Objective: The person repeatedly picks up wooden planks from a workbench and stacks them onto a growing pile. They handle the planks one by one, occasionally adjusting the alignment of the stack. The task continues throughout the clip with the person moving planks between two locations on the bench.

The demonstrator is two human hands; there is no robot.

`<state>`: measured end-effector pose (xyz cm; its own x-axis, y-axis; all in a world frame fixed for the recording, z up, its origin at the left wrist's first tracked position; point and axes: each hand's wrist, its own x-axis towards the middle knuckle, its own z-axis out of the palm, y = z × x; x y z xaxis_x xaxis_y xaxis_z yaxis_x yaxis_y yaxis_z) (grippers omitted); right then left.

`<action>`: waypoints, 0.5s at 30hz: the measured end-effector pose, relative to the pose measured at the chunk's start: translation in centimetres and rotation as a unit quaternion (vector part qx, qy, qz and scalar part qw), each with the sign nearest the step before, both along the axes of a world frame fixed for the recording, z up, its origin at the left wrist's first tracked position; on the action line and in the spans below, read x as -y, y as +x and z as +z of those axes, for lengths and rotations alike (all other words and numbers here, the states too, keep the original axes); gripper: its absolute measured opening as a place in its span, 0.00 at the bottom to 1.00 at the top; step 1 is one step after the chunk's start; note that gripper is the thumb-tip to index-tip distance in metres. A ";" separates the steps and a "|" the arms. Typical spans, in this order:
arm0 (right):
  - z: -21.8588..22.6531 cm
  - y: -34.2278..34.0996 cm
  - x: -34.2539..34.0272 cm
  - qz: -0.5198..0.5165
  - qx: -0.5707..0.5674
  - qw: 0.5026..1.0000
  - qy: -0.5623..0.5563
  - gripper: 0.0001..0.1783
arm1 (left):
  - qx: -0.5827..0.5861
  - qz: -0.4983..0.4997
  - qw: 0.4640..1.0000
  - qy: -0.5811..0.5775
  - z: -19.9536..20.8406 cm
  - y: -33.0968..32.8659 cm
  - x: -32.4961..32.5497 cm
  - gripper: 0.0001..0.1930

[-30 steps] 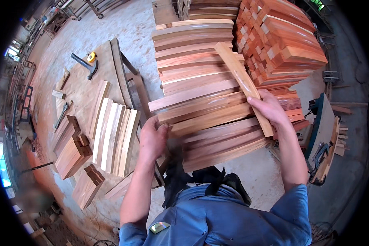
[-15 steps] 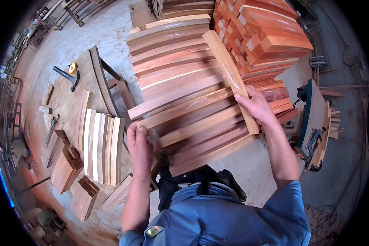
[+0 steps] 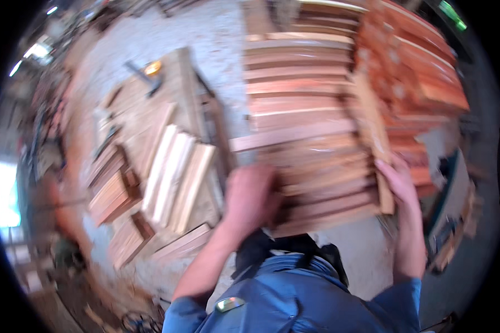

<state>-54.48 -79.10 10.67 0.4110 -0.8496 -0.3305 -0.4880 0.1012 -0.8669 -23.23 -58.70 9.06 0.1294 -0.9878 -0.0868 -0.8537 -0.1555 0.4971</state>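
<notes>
My right hand (image 3: 399,177) is closed on the lower part of a light wooden board (image 3: 379,139). The board stands crosswise against the right ends of a stack of wooden strips (image 3: 316,152), which lie side by side in front of me. My left hand (image 3: 253,191) is at the left ends of the nearer strips, smeared by motion. Its fingers cannot be made out, nor whether they hold anything. One pinkish strip (image 3: 294,135) sticks out further left than those around it.
Left of me a worktable (image 3: 130,108) bears a hammer (image 3: 144,79), a yellow tape measure (image 3: 152,67), pale strips (image 3: 175,177) and brown wooden blocks (image 3: 115,197). A tall stack of reddish timber (image 3: 422,72) rises at the far right. A green-edged bench (image 3: 449,188) stands at the right.
The view has swung left, so the scene sits further right and is blurred. My left hand has shifted over the near strips' left ends. My right hand keeps its grip on the board.
</notes>
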 end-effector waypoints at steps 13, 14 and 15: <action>-0.5 -1.9 0.7 0.034 0.033 0.999 0.019 0.20 | 0.169 -0.084 0.969 -0.160 -3.1 -4.0 0.8 0.24; -0.3 -2.4 0.5 0.020 0.037 0.999 0.004 0.21 | 0.157 -0.077 0.972 -0.157 -2.9 -3.8 0.4 0.24; 0.5 -3.0 0.2 0.006 0.041 0.999 -0.011 0.22 | 0.120 -0.050 0.980 -0.149 -2.8 -3.3 -0.2 0.25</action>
<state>-57.44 -79.34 11.21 0.4464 -0.8512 -0.2762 -0.4156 0.0761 -0.9063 -26.53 -58.52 6.30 0.0117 -0.9733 0.2293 -0.9553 0.0569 0.2902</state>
